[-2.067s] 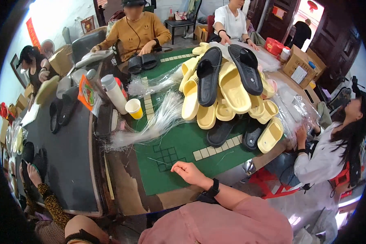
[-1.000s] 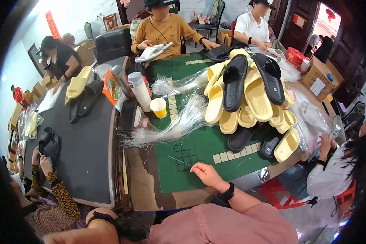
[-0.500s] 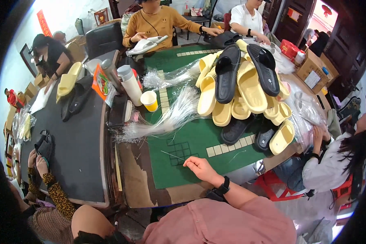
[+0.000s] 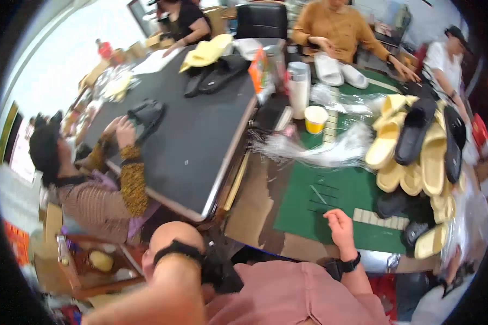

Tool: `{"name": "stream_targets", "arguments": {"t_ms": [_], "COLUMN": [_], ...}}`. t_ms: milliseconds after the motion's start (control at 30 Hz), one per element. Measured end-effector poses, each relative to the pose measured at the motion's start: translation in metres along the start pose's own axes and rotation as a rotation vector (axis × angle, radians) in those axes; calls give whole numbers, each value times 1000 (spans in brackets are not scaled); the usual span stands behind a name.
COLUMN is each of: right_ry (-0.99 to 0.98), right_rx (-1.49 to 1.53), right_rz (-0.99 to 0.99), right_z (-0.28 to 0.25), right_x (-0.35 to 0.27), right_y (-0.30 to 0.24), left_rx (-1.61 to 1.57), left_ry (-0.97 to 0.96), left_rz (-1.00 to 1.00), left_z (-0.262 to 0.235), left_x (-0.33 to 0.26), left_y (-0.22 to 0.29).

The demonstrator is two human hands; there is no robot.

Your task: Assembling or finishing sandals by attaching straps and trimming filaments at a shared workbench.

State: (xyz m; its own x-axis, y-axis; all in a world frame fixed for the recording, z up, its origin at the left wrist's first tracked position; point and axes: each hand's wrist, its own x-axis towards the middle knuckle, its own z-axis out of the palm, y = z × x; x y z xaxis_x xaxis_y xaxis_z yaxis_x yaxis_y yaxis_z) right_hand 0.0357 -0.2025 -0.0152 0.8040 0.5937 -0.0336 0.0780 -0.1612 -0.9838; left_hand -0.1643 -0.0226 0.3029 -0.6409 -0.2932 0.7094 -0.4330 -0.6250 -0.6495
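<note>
My right hand [image 4: 341, 227], a black band on its wrist, hovers over the near part of the green table surface [image 4: 295, 203]. Its fingers are pinched together, with a thin clear plastic strand [image 4: 318, 194] reaching from the fingertips toward the far left. My left hand [image 4: 175, 236] is at the lower left, close to the view and bent at the wrist beyond a black band. Its fingers are hidden and the forearm is blurred. A bundle of clear plastic strands [image 4: 333, 146] lies beyond my right hand. Black and yellow slippers [image 4: 434, 154] are heaped to its right.
A cup [image 4: 315, 120] and a white bottle [image 4: 299, 89] stand beyond the strands. Cream tiles [image 4: 379, 219] form a row near my right hand. On the dark table [image 4: 200, 135] at left, a co-worker's hands [image 4: 122, 131] hold a dark slipper [image 4: 146, 116]. More people sit around.
The view has swung left, so the tables appear farther right. My left hand has come further into view. My right hand stays over the green surface with the strand.
</note>
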Motion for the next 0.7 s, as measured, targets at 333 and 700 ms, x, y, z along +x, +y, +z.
{"name": "stream_targets", "arguments": {"t_ms": [333,700], "right_ry": [-54,-52], "right_rx": [129,112], "right_rz": [88,23], "right_z": [-2,0], "right_x": [2,8], "right_y": [8,21], "left_rx": [335,1017], "left_ry": [-601,-319], "left_rz": [-1503,-1876], "left_z": [-74,-252], "left_x": [-176,-295], "left_y": [-39,-63]}}
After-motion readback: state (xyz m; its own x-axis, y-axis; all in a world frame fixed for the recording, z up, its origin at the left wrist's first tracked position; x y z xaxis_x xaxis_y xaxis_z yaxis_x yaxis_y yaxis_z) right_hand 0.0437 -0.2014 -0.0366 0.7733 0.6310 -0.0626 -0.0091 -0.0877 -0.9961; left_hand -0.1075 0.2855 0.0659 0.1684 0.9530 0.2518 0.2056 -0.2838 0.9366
